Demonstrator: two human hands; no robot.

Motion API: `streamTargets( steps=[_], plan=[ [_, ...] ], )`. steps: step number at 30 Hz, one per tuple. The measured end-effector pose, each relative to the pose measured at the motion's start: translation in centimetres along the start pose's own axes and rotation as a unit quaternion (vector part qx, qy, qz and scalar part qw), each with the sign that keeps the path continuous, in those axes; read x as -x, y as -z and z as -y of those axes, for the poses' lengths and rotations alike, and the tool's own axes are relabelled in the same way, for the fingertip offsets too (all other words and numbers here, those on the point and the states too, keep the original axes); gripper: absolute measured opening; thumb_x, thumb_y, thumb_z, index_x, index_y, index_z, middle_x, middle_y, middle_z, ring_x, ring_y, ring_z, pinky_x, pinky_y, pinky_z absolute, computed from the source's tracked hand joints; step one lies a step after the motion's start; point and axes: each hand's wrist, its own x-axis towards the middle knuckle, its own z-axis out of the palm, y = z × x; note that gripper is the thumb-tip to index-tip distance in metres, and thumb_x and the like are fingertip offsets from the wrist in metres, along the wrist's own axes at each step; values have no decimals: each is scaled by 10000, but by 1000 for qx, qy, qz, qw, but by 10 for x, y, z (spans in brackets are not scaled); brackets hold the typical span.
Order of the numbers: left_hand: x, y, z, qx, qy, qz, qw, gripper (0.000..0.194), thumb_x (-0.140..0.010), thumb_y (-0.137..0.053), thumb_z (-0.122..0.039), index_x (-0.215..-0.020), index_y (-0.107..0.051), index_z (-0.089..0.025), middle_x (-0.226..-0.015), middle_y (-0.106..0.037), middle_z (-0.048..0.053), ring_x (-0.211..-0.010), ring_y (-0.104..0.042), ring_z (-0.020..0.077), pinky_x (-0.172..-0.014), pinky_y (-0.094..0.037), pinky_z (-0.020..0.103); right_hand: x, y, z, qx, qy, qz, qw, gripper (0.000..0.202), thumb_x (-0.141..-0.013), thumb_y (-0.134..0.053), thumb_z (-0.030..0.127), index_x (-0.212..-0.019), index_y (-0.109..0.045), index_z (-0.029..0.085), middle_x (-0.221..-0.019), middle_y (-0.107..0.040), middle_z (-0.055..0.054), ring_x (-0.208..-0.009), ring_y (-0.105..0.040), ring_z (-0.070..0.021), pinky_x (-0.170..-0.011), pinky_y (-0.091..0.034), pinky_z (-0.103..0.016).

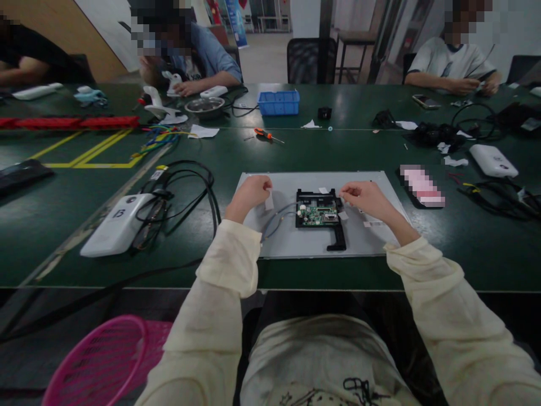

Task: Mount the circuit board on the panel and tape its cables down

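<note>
The left hand covers the top of the white strip it pinches. The right hand is too small to tell if its fingertips hold anything. The bits on the green circuit board are too tiny to name. The words on the white label are too small to read. Blurry squares hide the phone's screen. The bottom edge cuts off the pink basket.

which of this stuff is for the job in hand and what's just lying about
In the job, it seems:
- circuit board
- black frame
- grey panel under them
- white strip at the left hand

Probably just lying about:
- pink phone
- blue basket
- metal bowl
- orange screwdriver, in neither hand
</note>
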Motion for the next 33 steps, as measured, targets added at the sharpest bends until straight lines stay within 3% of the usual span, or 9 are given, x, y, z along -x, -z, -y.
streamTargets(
  steps=[4, 10, 13, 17, 19, 25, 30, 33],
  plan=[
    [16, 20, -8, 123, 12, -67, 990, 125, -731, -572, -210, -787, -679, -177, -760, -670, 45, -703, -613, 172, -688, -482, 272, -2, -4, -2, 18, 21, -34, 999, 182, -825, -574, 310, -838, -709, 188, -686, -685, -14, -610, -599, -152, -618, -420, -279],
    [60, 46, -29, 347, 35, -124, 929, 167, -740, -631, -300, -829, -653, -160, -759, -637, 17, -587, -571, 99, -573, -474, 213, -2, -8, -3, 69, 63, -73, 993, 181, -857, -544, 280, -856, -701, 189, -773, -704, -42, -699, -625, -177, -674, -445, -299],
    [79, 40, -33, 381, 53, -136, 913, 169, -737, -641, -290, -852, -648, -166, -785, -627, 6, -579, -572, 85, -564, -468, 200, 0, -9, 2, 110, 92, -89, 986, 213, -888, -503, 273, -929, -692, 184, -855, -703, -65, -745, -626, -193, -695, -459, -320],
    [94, 17, -32, 367, 86, -110, 920, 196, -755, -610, -298, -897, -642, -167, -799, -618, 9, -586, -586, 100, -557, -457, 210, 7, -16, 22, 119, 140, -122, 975, 280, -935, -429, 277, -1068, -655, 179, -989, -682, -97, -854, -628, -215, -762, -493, -361],
    [98, 5, -32, 333, 97, -89, 934, 213, -769, -581, -293, -932, -641, -170, -838, -626, 21, -612, -598, 115, -568, -459, 220, 12, -22, 37, 108, 194, -94, 970, 309, -950, -410, 286, -1144, -626, 181, -1103, -662, -117, -1020, -604, -240, -881, -485, -405],
    [104, -12, -34, 204, 96, -104, 969, 247, -808, -518, -267, -1020, -630, -203, -938, -634, 34, -701, -613, 144, -680, -491, 260, 24, -52, 71, 121, 364, 108, 917, 460, -947, -446, 378, -1343, -492, 149, -1389, -516, -146, -1318, -426, -260, -1091, -353, -480],
    [110, -7, -44, 139, 69, -166, 974, 316, -811, -518, -207, -1118, -588, -191, -1109, -558, 67, -740, -606, 136, -817, -508, 309, 30, -66, 76, 149, 388, 174, 893, 545, -940, -443, 455, -1349, -489, 97, -1396, -515, -163, -1361, -385, -255, -1128, -306, -441],
    [121, -3, -58, 79, 28, -211, 974, 323, -845, -507, -203, -1161, -570, -202, -1208, -519, 89, -961, -597, 190, -929, -472, 340, 31, -66, 77, 161, 389, 185, 888, 536, -954, -411, 459, -1308, -528, 74, -1346, -560, -169, -1345, -408, -263, -1130, -295, -444]
  ],
)
